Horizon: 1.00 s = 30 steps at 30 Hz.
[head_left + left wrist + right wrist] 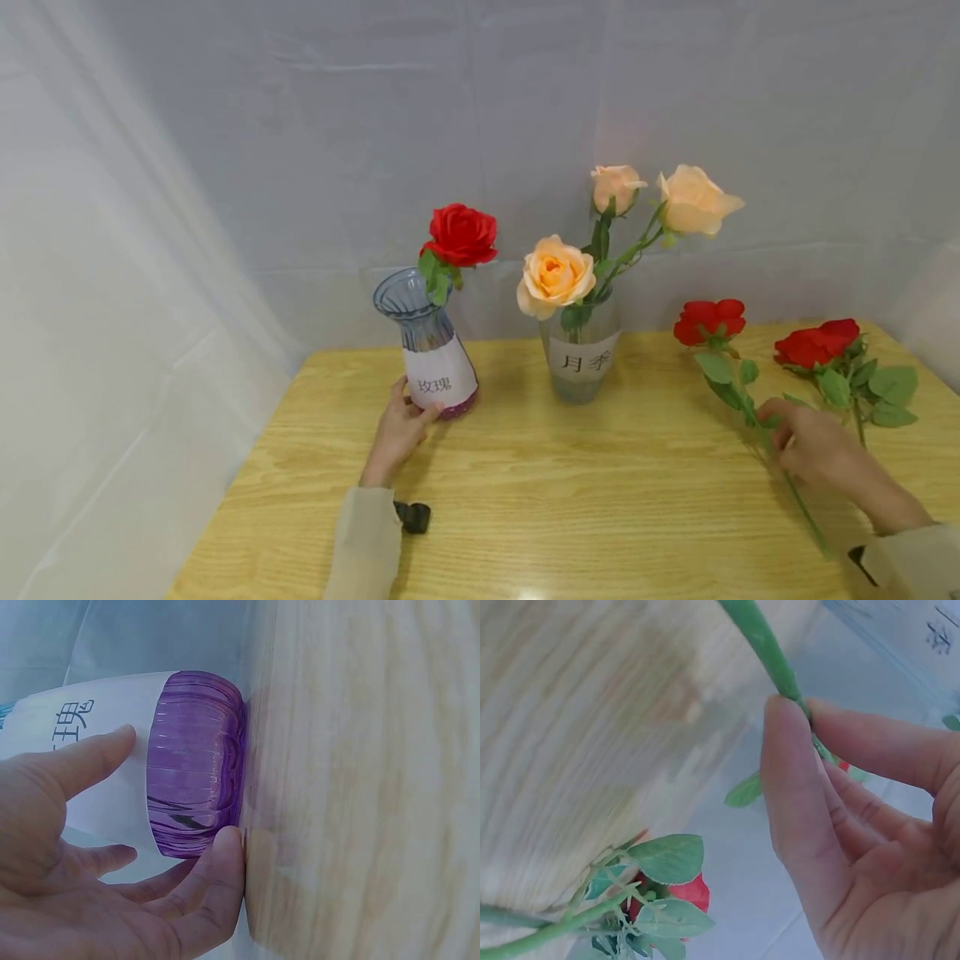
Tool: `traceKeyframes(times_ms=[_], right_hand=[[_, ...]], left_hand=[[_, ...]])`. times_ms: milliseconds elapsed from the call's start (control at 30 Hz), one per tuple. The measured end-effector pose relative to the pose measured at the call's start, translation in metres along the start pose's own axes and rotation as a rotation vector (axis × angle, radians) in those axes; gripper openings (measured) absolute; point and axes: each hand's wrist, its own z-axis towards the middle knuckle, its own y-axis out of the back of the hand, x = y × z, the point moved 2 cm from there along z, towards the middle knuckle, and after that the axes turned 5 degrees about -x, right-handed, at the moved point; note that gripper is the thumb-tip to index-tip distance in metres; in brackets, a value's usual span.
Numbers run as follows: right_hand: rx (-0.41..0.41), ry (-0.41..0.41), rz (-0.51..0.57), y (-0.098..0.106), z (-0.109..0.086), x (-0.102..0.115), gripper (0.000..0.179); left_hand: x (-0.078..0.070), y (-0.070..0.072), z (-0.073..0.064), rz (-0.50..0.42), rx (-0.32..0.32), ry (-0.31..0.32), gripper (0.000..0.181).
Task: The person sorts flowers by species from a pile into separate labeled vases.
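Note:
A blue-to-purple glass vase [440, 367] with a white paper label stands at the left of the table, one red rose [462, 236] in it. My left hand [400, 432] holds it low down; the left wrist view shows the thumb on the label [105, 712] and fingers curled by the purple base [195, 765]. At the right, my right hand [813, 446] pinches the green stem [769, 656] of a second red rose [708, 321] between thumb and fingertips. Another red rose [817, 343] with leaves lies beside that hand, on its far right.
A clear glass vase [581, 379] with a white label stands at the middle back, holding three peach roses [555, 277]. The wooden table [570, 508] meets a pale sheet [360, 167] behind it.

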Motion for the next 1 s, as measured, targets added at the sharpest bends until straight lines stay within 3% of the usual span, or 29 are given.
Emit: traceKeyframes(times_ms=[467, 700, 1000], right_hand=[[-0.090, -0.085, 0.330, 0.008, 0.000, 0.015, 0.050], [-0.086, -0.125, 0.528, 0.005, 0.004, 0.019, 0.052], [-0.174, -0.140, 0.681, 0.000, 0.013, 0.034, 0.040]], left_hand=[[0.002, -0.002, 0.000, -0.034, -0.005, -0.025, 0.077], [0.002, -0.001, 0.000, -0.024, -0.007, -0.025, 0.077], [0.001, -0.001, 0.001, -0.015, -0.015, -0.027, 0.078]])
